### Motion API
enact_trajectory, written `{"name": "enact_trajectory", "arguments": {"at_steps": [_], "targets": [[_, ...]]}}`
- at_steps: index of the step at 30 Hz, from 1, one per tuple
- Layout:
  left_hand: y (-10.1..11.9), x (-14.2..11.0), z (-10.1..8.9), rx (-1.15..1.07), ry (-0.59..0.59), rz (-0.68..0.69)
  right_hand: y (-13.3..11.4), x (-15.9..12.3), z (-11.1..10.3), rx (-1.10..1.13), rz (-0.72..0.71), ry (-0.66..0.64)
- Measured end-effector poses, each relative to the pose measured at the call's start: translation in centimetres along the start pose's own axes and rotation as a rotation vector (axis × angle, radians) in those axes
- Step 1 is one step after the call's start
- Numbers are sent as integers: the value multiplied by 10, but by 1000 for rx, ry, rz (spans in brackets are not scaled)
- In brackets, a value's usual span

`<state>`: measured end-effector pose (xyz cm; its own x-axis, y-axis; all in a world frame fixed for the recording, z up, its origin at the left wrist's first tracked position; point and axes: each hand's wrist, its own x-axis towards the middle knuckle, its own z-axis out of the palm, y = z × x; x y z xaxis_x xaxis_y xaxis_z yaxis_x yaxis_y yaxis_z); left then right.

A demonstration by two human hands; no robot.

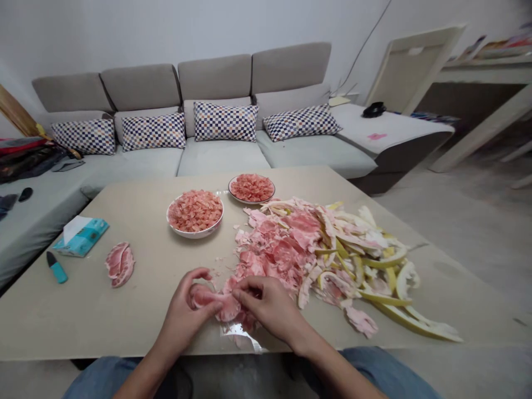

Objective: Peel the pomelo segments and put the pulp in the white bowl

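Near the table's front edge, my left hand (193,305) curls around a pink pomelo segment (205,296), thumb at its near side. My right hand (266,305) pinches the pale membrane (229,308) at the segment's right side with thumb and fingertips. Just beyond and to the right lies a heap of pink membranes (278,249) mixed with yellow-green pomelo peel strips (357,260). Another pomelo segment (120,264) lies apart on the left. Farther back stand a white bowl (195,235) and a dark-rimmed plate (251,201), both piled with pink pulp pieces.
A blue tissue pack (85,237) and a teal-handled knife (57,269) lie on the table's left side. Beyond the table (141,310) stands a grey sofa (224,152) with checkered cushions (226,121). Shiny plastic (241,332) shows at the front edge, below my hands.
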<state>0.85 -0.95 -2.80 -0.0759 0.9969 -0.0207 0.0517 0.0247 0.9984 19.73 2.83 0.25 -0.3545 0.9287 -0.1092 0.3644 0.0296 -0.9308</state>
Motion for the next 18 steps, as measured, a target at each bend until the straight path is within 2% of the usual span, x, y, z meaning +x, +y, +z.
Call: {"name": "enact_trajectory", "arguments": {"at_steps": [2, 4, 6, 9, 11, 18], "targets": [[-1, -1, 6, -253, 76, -118, -3, 1, 0, 77, 7, 108], [0, -4, 14, -439, 22, -260, -4, 1, 3, 132, -18, 176], [0, -6, 17, -506, -58, -338, -3, 0, 8, 153, -40, 137], [0, -6, 14, -434, -15, -297, 0, -3, 15, 113, -65, -18], [-1, -5, 10, -360, 19, -270, 0, -5, 16, 28, -101, -70], [-1, -4, 8, -274, -34, -219, -1, -7, 11, -260, -194, -68]]}}
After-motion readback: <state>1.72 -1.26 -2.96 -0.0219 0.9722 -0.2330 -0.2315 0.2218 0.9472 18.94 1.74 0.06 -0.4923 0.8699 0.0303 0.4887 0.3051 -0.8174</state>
